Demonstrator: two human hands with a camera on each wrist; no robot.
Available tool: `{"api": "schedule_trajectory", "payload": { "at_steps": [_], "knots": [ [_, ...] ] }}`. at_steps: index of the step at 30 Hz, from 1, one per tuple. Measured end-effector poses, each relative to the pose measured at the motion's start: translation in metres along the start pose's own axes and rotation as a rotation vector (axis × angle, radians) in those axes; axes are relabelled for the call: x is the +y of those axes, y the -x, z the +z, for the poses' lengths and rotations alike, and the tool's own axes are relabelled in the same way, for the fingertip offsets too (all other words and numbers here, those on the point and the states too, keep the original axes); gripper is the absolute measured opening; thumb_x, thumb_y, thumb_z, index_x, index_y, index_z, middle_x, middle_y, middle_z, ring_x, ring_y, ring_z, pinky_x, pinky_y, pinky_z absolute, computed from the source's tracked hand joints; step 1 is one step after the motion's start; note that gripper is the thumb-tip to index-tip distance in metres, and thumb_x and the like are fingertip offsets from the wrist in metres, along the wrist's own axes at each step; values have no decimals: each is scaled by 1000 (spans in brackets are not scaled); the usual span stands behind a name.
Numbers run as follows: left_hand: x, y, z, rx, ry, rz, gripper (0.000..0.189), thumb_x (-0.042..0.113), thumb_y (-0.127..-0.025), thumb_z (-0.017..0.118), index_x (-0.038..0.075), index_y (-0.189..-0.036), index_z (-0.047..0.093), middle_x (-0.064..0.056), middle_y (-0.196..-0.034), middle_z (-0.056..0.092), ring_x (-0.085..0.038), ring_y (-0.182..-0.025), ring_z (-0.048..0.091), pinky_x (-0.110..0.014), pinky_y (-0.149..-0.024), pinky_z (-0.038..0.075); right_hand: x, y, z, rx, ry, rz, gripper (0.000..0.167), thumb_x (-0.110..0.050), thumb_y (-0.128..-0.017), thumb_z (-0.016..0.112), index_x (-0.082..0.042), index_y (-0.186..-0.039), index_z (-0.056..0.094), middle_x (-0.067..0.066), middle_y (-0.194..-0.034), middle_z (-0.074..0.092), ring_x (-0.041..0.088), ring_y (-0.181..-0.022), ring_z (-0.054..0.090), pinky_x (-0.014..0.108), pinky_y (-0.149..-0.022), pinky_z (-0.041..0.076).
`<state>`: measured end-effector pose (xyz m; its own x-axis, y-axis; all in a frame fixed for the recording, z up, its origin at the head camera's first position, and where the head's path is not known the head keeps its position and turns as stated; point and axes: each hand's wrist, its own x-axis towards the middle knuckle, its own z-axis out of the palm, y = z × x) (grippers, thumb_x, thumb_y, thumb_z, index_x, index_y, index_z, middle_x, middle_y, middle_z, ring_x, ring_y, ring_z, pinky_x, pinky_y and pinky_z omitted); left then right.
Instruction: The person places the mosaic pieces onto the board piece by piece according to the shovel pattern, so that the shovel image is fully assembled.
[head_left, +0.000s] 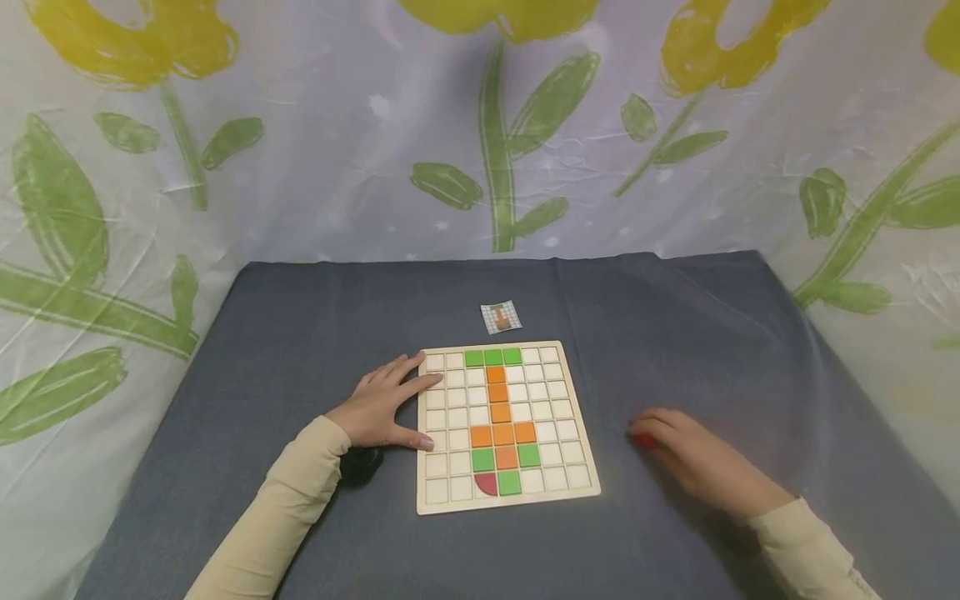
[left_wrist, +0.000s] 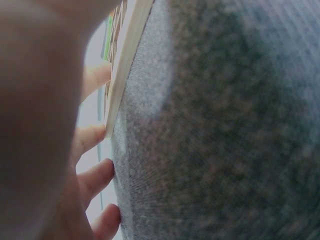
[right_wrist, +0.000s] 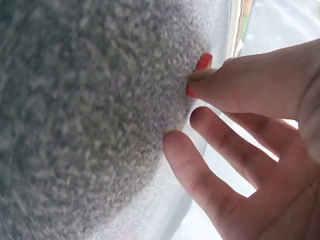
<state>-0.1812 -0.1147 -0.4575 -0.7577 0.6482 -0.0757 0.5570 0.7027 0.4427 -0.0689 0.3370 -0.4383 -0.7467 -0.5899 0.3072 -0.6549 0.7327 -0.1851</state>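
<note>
A square wooden grid board (head_left: 582, 417) lies on the cloth, filled with white squares and a figure of green and orange square tiles. One crimson quarter-round tile (head_left: 487, 483) sits in its bottom row, left of a green tile (head_left: 509, 482). My left hand (head_left: 378, 406) rests with spread fingers on the board's left edge; in the left wrist view its fingertips (left_wrist: 102, 72) touch the wooden rim. To the right of the board, my right hand (head_left: 693, 457) pinches a small red tile (right_wrist: 204, 62) between thumb and finger, low over the cloth. Fingers hide most of that tile's shape.
Behind the board lies a small picture card (head_left: 500, 317) showing a similar figure on a grid. Dark grey cloth (head_left: 337, 308) covers the table. A flower-printed curtain (head_left: 330, 167) hangs around the back and sides.
</note>
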Motion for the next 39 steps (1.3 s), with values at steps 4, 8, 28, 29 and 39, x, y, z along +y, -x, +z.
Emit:
{"api": "schedule_trajectory", "payload": {
  "at_steps": [4,8,28,29,39],
  "knots": [
    [-1,1,-3,8,-9,-5,97,64,-70,73,21,-149,37,-14,-159,15,-42,-144,16,-67,-106,20,2,-5,-1,5,-8,30,36,2,-75,75,-8,-108,65,-2,-105,60,13,-96,57,17,-88,39],
    [-2,1,-4,18,-16,-6,97,65,-70,73,21,-149,37,-14,-159,16,-42,-143,16,-67,-106,21,3,-10,-2,18,-2,19,32,2,-75,76,-8,-104,66,-4,-97,59,8,-88,55,18,-80,42],
    [-2,1,-2,7,-3,16,96,64,-71,73,21,-149,37,-14,-159,15,-42,-144,15,-66,-107,20,3,-9,2,34,-49,19,29,-6,-72,82,-11,-96,65,-7,-92,57,7,-86,53,16,-80,40],
    [-2,1,-1,4,-3,15,97,64,-71,73,21,-149,36,-14,-159,15,-42,-144,15,-66,-107,20,3,-9,3,39,-43,18,30,-6,-72,82,-11,-95,65,-7,-93,57,7,-86,53,17,-80,40],
    [-1,0,0,-6,13,7,98,66,-70,72,21,-149,37,-14,-159,15,-42,-144,15,-66,-107,19,-3,-10,6,33,-42,47,28,-9,-74,81,-15,-96,64,-10,-92,56,4,-85,53,19,-77,44]
  ]
}}
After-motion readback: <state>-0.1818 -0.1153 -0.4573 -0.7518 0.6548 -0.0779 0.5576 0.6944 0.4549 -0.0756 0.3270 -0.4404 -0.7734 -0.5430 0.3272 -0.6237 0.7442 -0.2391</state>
